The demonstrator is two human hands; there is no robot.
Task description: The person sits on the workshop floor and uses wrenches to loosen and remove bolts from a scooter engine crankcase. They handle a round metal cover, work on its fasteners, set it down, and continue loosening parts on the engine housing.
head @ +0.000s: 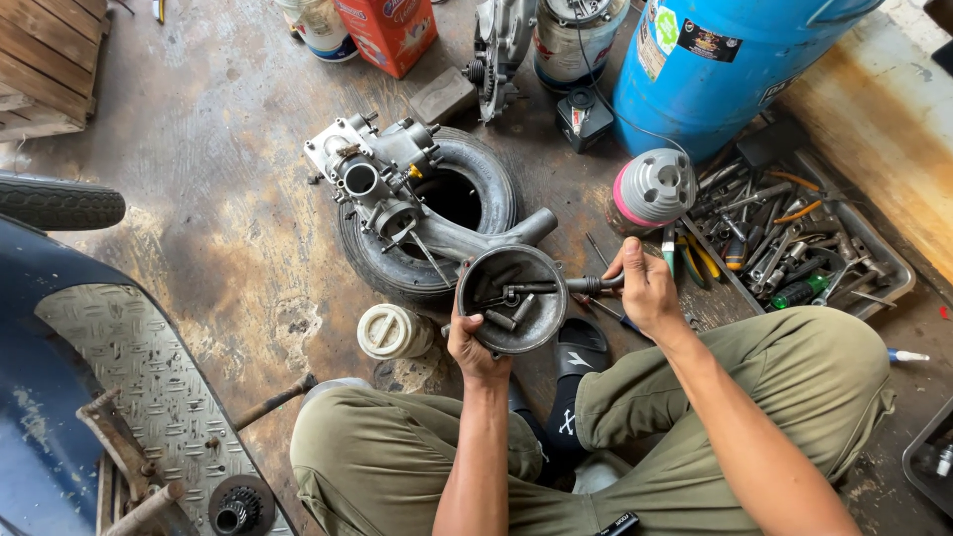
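Left hand (475,342) grips a round metal pan (511,299) of bolts.
Right hand (645,288) clasps a dark tool (556,287) reaching into it, above a small tyre (491,194).

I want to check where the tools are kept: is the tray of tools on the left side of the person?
No, the tray of tools lies on the floor to the person's right, beyond the right hand and beside the blue drum.
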